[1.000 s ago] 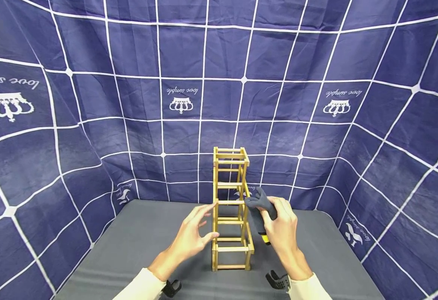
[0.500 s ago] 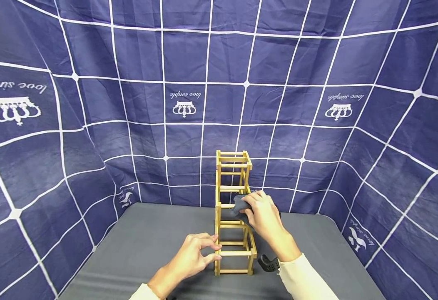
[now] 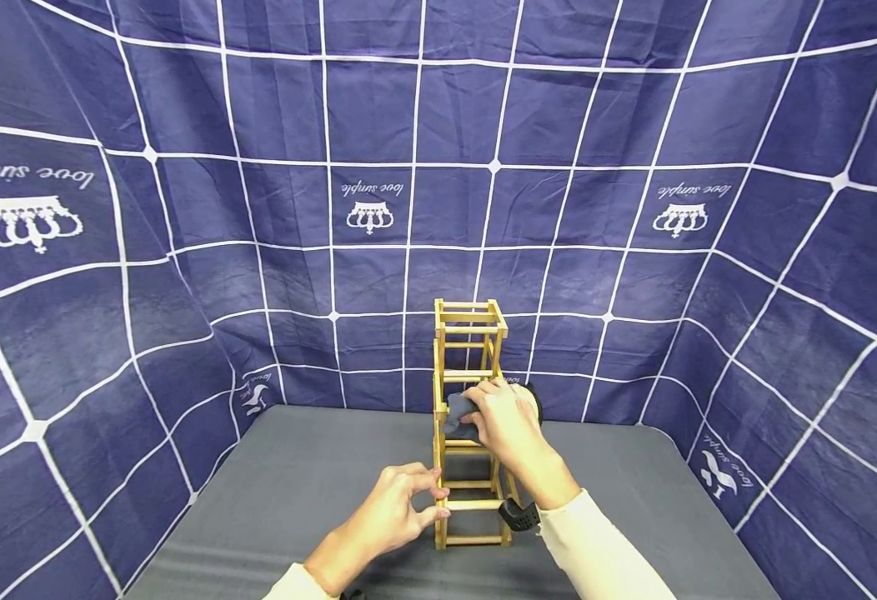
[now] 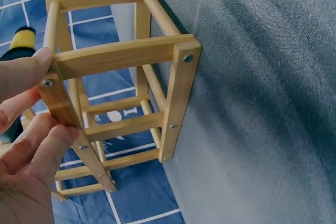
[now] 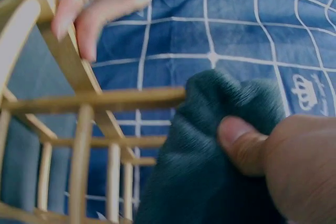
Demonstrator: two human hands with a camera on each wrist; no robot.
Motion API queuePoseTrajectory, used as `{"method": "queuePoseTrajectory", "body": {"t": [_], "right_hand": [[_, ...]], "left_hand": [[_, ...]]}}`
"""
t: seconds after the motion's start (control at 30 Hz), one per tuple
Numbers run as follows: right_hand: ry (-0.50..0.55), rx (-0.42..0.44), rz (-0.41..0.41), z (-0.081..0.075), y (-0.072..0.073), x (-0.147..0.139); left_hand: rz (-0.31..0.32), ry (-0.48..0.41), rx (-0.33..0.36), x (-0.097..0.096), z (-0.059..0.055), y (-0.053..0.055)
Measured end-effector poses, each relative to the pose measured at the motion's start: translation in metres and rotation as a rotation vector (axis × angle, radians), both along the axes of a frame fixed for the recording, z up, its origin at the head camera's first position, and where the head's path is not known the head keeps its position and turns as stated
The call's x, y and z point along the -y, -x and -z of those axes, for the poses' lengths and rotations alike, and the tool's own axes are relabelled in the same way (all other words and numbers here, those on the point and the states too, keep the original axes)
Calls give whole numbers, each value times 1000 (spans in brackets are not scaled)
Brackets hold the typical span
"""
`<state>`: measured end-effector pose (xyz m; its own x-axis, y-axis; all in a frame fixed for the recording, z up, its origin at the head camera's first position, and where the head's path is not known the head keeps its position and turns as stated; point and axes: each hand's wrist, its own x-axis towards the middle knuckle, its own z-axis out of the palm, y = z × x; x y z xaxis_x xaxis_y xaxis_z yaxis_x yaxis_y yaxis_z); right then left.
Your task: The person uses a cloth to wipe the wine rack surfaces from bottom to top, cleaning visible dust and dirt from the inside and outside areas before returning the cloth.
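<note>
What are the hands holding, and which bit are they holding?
The right hand grips the dark cloth by a bunched part. The left hand holds the wooden rack by its nearest left post.

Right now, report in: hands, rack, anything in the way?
Left hand on wooden rack. Right hand holding dark cloth against crossbar. No obstruction seen.

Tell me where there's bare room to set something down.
Two patches look bare on the grey surface: left of the wooden rack, between the left hand and the blue curtain, and right of it, between the right sleeve and the curtain. The rack itself is crowded: the left hand holds a post, the right hand grips a cloth.
</note>
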<state>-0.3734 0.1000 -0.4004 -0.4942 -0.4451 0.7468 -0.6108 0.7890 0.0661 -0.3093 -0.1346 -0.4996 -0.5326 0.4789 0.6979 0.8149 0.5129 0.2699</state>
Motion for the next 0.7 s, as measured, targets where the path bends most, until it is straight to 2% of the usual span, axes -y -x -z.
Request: {"method": "queuePoseTrajectory", "body": {"t": [0.13,0.27,0.37,0.5,0.6,0.7], "right_hand": [[-14,39,52,-7,-3,-16],[32,94,2,-12,-3,-28],[138,128,-33,-19,-4,-38],[293,68,-49,-29,0,-52],[289,51,-57,-30,11,-57],[236,146,-64,-25,20,-60]], "left_hand": [[-15,11,-9,-1,-3,0],[-19,-4,14,-1,-2,-1],[-20,-9,36,-1,-1,-2],[-25,4,24,-1,0,-3],[-29,-5,7,-1,1,-3],[-21,-17,-5,-2,1,-3]]}}
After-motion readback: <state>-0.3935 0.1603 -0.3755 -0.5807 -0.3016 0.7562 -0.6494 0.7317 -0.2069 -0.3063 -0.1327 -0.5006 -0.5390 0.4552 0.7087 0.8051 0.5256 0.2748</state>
